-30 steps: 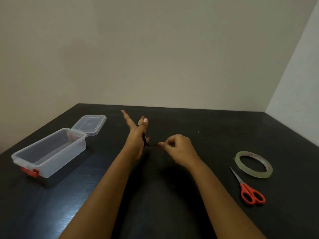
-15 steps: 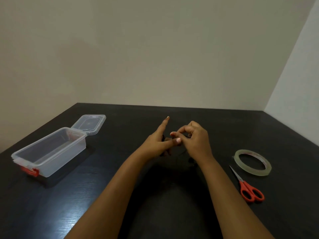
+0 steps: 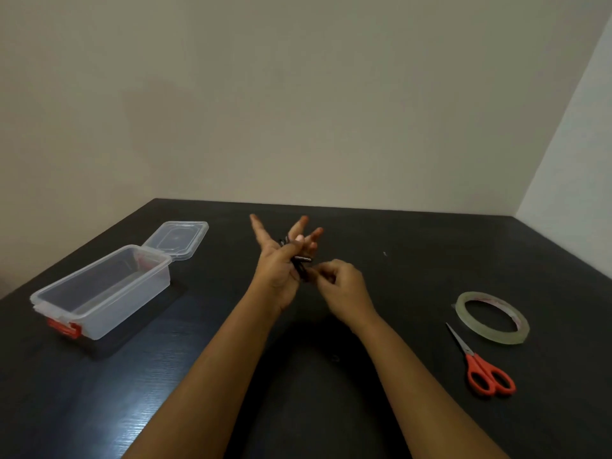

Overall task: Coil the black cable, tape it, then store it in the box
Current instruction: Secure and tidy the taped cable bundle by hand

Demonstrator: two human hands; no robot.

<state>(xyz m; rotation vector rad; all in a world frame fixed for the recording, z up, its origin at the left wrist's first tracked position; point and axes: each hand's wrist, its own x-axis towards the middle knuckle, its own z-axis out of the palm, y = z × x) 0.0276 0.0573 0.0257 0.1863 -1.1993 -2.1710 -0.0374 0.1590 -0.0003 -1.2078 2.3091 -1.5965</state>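
The black cable (image 3: 299, 271) is wound in loops around the spread fingers of my left hand (image 3: 281, 263), which is raised above the middle of the table; its thumb presses the loops down. My right hand (image 3: 341, 288) sits just to the right, fingers pinched on the cable's loose end close to the loops. The clear plastic box (image 3: 99, 291) with red latches stands at the left, its lid (image 3: 177, 238) hinged open behind it. A roll of clear tape (image 3: 492, 318) lies flat at the right. Most of the cable is hidden between my fingers.
Orange-handled scissors (image 3: 482, 369) lie just in front of the tape roll, blades pointing away. The black table (image 3: 331, 409) meets pale walls at the back and right. My two forearms cross the table's near middle.
My left hand moved back left and spread its fingers again. My right hand dropped from beside the left fingertips to a spot lower right, still pinching the cable end.
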